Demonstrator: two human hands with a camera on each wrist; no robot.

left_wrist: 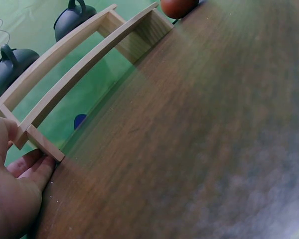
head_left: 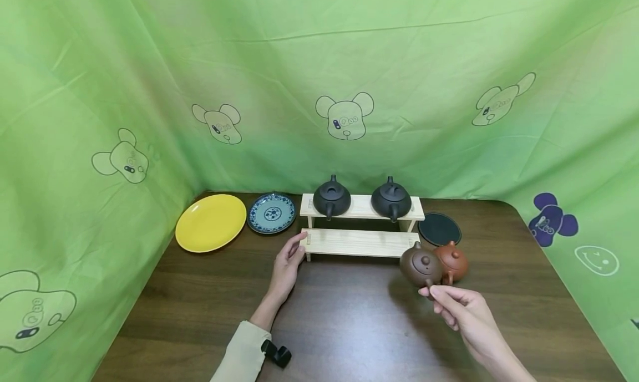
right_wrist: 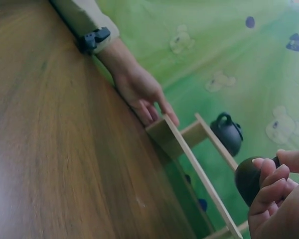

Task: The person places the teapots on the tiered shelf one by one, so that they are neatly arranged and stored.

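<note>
Curtained tabletop booth: green cartoon-print cloth [head_left: 279,82] around brown wood-grain table [head_left: 189,310].

Head view looked forward and down at the table [head_left: 344,326]. Tilted wrist views looked across it, close behind left hand [left_wrist: 15,194] and right hand [right_wrist: 287,209]. All three shared the wooden rack [head_left: 359,243].

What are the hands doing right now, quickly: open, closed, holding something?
Left hand: closed on the wooden rack, at its left end.
Right hand: closed, holding the brown teapot.
</note>
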